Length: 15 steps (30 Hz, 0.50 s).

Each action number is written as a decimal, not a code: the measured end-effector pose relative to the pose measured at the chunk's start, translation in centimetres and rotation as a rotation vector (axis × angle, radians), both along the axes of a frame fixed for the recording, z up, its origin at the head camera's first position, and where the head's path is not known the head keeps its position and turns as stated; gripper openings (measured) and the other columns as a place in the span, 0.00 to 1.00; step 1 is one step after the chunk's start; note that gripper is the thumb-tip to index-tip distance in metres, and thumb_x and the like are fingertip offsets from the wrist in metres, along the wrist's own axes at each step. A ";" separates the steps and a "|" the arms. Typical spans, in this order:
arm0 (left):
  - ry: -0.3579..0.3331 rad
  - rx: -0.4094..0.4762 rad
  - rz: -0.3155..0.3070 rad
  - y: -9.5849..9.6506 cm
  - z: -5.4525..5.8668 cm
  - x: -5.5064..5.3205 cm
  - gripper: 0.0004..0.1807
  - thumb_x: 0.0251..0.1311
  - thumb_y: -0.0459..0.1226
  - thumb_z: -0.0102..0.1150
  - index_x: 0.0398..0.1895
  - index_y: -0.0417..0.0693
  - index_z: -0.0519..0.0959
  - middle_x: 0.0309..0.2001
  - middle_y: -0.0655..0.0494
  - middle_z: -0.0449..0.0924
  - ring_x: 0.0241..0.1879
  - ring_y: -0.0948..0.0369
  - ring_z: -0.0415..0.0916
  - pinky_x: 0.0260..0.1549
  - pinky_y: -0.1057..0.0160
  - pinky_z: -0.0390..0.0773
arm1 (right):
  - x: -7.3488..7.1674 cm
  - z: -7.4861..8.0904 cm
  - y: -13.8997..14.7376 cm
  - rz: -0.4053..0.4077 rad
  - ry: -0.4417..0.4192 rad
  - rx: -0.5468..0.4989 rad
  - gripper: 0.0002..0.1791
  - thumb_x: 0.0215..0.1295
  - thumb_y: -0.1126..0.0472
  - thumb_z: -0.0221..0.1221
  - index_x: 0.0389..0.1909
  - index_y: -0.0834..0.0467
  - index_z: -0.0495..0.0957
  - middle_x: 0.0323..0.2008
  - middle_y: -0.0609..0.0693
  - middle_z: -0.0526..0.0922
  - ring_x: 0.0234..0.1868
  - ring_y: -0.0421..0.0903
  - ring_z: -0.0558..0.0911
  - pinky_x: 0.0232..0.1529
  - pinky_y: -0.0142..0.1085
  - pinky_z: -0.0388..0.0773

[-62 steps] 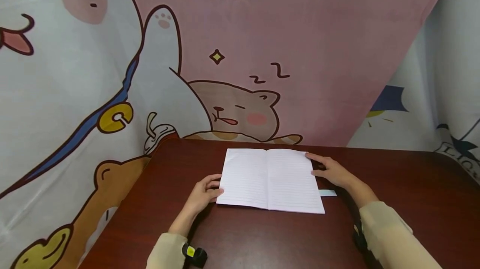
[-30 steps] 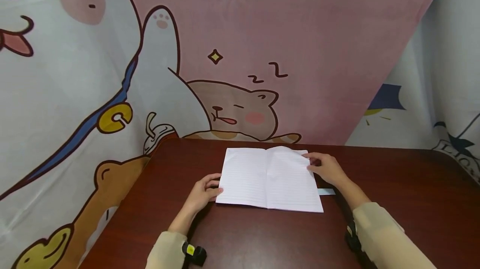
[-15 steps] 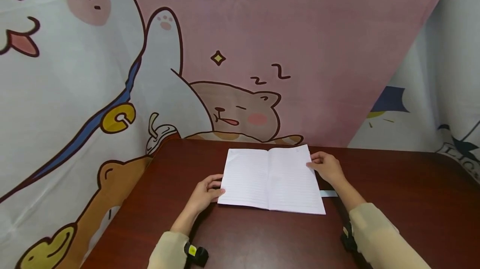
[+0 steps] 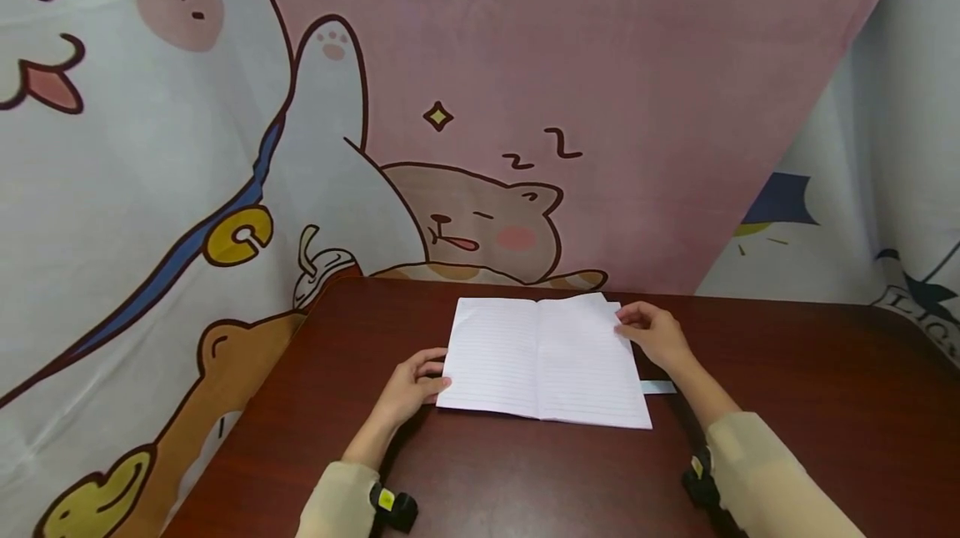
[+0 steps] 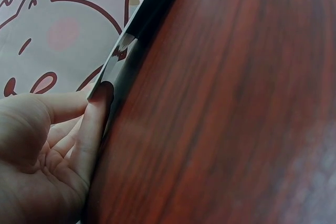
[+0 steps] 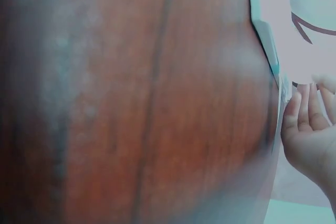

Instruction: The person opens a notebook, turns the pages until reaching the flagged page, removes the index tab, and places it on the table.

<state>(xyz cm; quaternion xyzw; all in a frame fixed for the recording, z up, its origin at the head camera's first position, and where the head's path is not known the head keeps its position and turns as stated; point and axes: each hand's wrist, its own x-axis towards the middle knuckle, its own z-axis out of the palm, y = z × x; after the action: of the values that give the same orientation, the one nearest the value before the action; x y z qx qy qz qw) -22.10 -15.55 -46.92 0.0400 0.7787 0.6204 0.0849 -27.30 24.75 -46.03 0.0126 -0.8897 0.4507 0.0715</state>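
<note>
An open lined notebook with blank white pages lies on the dark red-brown table. At its left edge, my left hand pinches the cover and pages; in the left wrist view the thumb lies over the edge and a finger under it. My right hand is at the upper right edge, its thumb and fingertips pinching a page. That right page is slightly raised, its top corner shifted left of the sheet below. In the right wrist view, the right hand's fingers overlap the pale page edge.
A pale blue strip sticks out from under the notebook's right side. Bare wood tabletop stretches in front. A cartoon-printed cloth hangs behind the table. Both wrists carry black camera straps.
The right hand has moved slightly left from the notebook's right edge. The right page's upper corner has bulged, lifted and shifted left. The left hand keeps its hold.
</note>
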 end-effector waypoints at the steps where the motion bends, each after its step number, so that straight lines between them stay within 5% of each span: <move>1: 0.000 0.000 0.000 0.0 0.0 0.0 0.27 0.62 0.27 0.62 0.65 0.35 0.71 0.53 0.33 0.80 0.39 0.61 0.82 0.37 0.61 0.84 | 0.0 0.0 0.0 0.013 0.003 -0.013 0.13 0.65 0.64 0.64 0.47 0.65 0.81 0.46 0.63 0.84 0.38 0.39 0.77 0.35 0.25 0.74; 7: 0.004 0.000 0.000 0.1 -0.1 0.0 0.27 0.62 0.27 0.62 0.65 0.35 0.71 0.53 0.33 0.81 0.40 0.61 0.82 0.37 0.62 0.84 | 0.2 -0.1 0.0 0.104 0.008 -0.062 0.14 0.67 0.62 0.63 0.50 0.65 0.82 0.50 0.64 0.84 0.37 0.35 0.77 0.37 0.26 0.75; 15: 0.018 -0.002 -0.008 0.1 -0.1 0.1 0.27 0.62 0.27 0.62 0.65 0.33 0.71 0.53 0.31 0.80 0.39 0.62 0.83 0.36 0.63 0.85 | 0.4 0.0 -0.3 0.151 0.000 -0.028 0.14 0.69 0.60 0.61 0.52 0.61 0.83 0.52 0.62 0.83 0.43 0.43 0.78 0.40 0.27 0.76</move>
<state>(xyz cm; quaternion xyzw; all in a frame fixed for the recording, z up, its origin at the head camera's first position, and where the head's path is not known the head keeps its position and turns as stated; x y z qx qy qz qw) -22.00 -15.49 -47.00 0.0484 0.7799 0.6188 0.0804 -26.92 24.41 -45.98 0.0789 -0.8797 0.4674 0.0373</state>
